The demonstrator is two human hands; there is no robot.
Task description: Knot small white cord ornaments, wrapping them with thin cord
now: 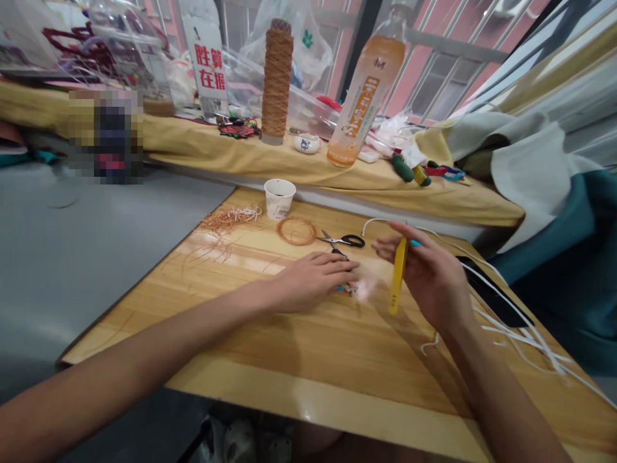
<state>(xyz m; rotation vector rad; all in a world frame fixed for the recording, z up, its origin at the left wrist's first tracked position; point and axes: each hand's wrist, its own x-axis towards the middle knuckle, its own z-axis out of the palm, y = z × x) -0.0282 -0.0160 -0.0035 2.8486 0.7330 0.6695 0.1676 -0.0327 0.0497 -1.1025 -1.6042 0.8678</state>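
My left hand (313,281) is low over the wooden board, its thumb and fingers drawn together at a small pale piece (351,289) too blurred to name. Just beyond its fingers lie black-handled scissors (353,240), the blades pointing left, and a second dark handle (339,253) partly hidden by the hand. My right hand (436,276), raised above the board, grips a narrow flat yellow tool (398,276) between thumb and fingers, one end pointing down. A coil of thin brown cord (297,231) rests left of the scissors.
A paper cup (279,200) stands at the board's (231,366) back edge, beside a heap of cord scraps (226,220). White cords (511,296) cross a dark phone (494,292) at right. The cloth-covered sill holds a cord spool (277,83) and a drink bottle (366,90).
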